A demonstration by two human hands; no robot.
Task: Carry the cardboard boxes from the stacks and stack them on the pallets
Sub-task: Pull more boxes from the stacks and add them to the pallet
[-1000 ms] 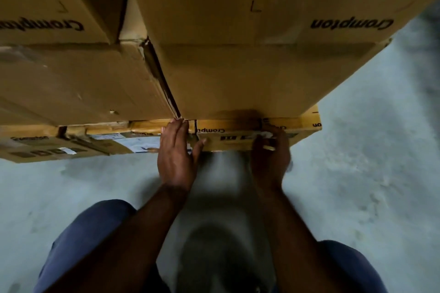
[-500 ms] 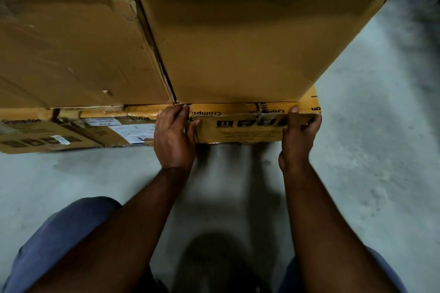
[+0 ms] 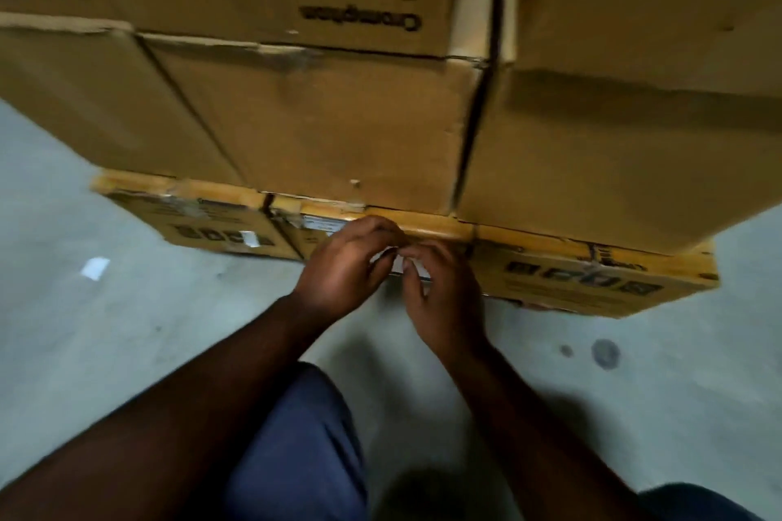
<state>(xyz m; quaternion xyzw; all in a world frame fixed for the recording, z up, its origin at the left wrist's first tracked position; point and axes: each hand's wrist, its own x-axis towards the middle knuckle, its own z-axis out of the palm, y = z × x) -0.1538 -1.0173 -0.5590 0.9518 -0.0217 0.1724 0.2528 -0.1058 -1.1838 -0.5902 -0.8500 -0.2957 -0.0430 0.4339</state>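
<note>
Pinching white label [image 3: 406,262], left hand [image 3: 342,266], right hand [image 3: 444,296]

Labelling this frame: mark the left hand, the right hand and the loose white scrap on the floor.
left hand [image 3: 342,266], head view, back of the hand.
right hand [image 3: 444,292], head view, back of the hand.
white scrap [image 3: 95,268], head view, its middle.

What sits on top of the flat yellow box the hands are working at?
Large brown cardboard boxes are stacked on the flat yellow box. The left hand and right hand cover part of its front; its top face is hidden.
</note>
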